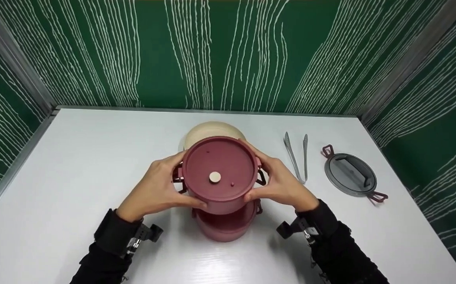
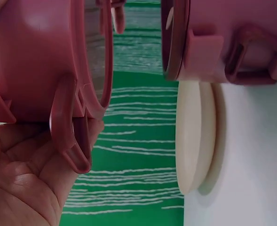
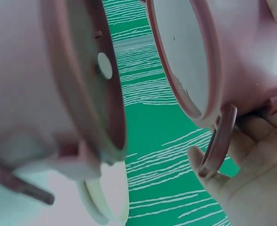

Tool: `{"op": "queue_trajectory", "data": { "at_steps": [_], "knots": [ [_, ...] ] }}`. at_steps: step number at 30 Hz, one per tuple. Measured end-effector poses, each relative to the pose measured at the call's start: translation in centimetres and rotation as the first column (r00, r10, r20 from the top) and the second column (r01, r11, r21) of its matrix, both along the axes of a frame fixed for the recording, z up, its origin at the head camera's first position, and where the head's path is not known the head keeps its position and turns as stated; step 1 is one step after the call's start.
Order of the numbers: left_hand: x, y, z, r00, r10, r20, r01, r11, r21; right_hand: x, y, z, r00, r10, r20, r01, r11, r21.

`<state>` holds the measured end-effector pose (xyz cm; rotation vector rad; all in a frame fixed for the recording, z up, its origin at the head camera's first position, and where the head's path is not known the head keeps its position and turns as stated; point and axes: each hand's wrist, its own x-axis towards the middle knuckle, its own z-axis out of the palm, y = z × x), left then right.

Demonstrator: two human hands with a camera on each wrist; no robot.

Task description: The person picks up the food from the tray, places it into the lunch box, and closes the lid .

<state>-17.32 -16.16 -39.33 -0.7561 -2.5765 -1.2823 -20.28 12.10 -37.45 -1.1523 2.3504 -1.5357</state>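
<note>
Raised between both hands, the upper pot (image 1: 220, 157) is held closest to the head camera, apart from the lower pot (image 1: 226, 233), which stands beneath and slightly nearer the wrists. The raised pot is gripped on one side by the left hand (image 1: 157, 187) and on the other by the right hand (image 1: 283, 179); each is opened only as far as the wall demands, with the thumb at the near side and fingers curved round it. Stacking the two pots or parting them is judged to be the step in hand; which cannot be told. If stacking is meant, rims should be lined up before any weight is let down. Beyond the hands, a bowl (image 1: 214, 128) is partly hidden; tongs (image 1: 305, 157) and a lid (image 1: 350, 173) are laid to the right hand's right. Some fingers are screened, both pots are cropped in the wrist views, and the lower pot's knob (image 3: 105, 66) is covered from above.
</note>
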Motion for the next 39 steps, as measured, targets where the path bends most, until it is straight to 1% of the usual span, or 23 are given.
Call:
{"op": "queue_trajectory", "data": {
  "at_steps": [4, 8, 12, 14, 15, 16, 19, 21, 23, 29, 32, 39],
  "knots": [
    [-0.1, 0.5, -0.1, 0.999, -0.035, -0.022, 0.035, 0.999, -0.012, 0.3, 0.5, -0.5, 1.000, 0.001, -0.011, -0.001, 1.000, -0.031],
    [0.0, 0.9, -0.3, 0.997, -0.074, -0.036, 0.074, 0.997, -0.013, 0.8, 0.9, -1.0, 1.000, -0.007, -0.023, 0.006, 0.999, -0.041],
    [0.3, 1.1, -0.7, 0.994, -0.109, -0.013, 0.109, 0.994, 0.006, 1.4, 1.0, -1.8, 0.999, -0.017, -0.031, 0.015, 0.999, -0.045],
    [0.4, 1.2, -0.9, 0.993, -0.121, -0.002, 0.121, 0.993, 0.014, 1.3, 1.3, -2.9, 0.999, -0.027, -0.036, 0.025, 0.999, -0.049],
    [0.4, 1.3, -1.0, 0.992, -0.126, 0.002, 0.126, 0.992, 0.014, 1.3, 1.4, -3.2, 0.999, -0.031, -0.038, 0.029, 0.998, -0.053],
    [0.5, 1.3, -1.0, 0.992, -0.129, 0.005, 0.129, 0.992, 0.013, 1.3, 1.5, -3.4, 0.999, -0.035, -0.036, 0.033, 0.998, -0.059],
    [0.4, 1.4, -1.2, 0.992, -0.128, -0.013, 0.127, 0.992, -0.017, 1.5, 1.7, -3.9, 0.999, -0.037, -0.035, 0.035, 0.997, -0.071],
    [0.4, 1.5, -1.4, 0.991, -0.131, -0.021, 0.130, 0.991, -0.033, 1.9, 1.7, -3.6, 0.999, -0.032, -0.028, 0.029, 0.996, -0.083],
    [0.4, 1.7, -1.5, 0.991, -0.134, -0.027, 0.132, 0.990, -0.047, 1.9, 1.8, -3.9, 0.999, -0.032, -0.027, 0.030, 0.996, -0.090],
    [0.4, 2.1, -1.9, 0.990, -0.143, -0.012, 0.142, 0.988, -0.062, 1.2, 2.7, -6.5, 0.998, -0.065, 0.003, 0.065, 0.996, -0.069],
    [0.5, 2.1, -2.0, 0.989, -0.150, -0.005, 0.150, 0.987, -0.063, 1.0, 2.9, -7.4, 0.998, -0.067, 0.008, 0.067, 0.996, -0.060],
    [0.5, 2.0, -2.1, 0.989, -0.148, 0.005, 0.148, 0.987, -0.070, 0.9, 2.7, -7.6, 0.998, -0.064, 0.014, 0.064, 0.997, -0.049]
  ]
}}
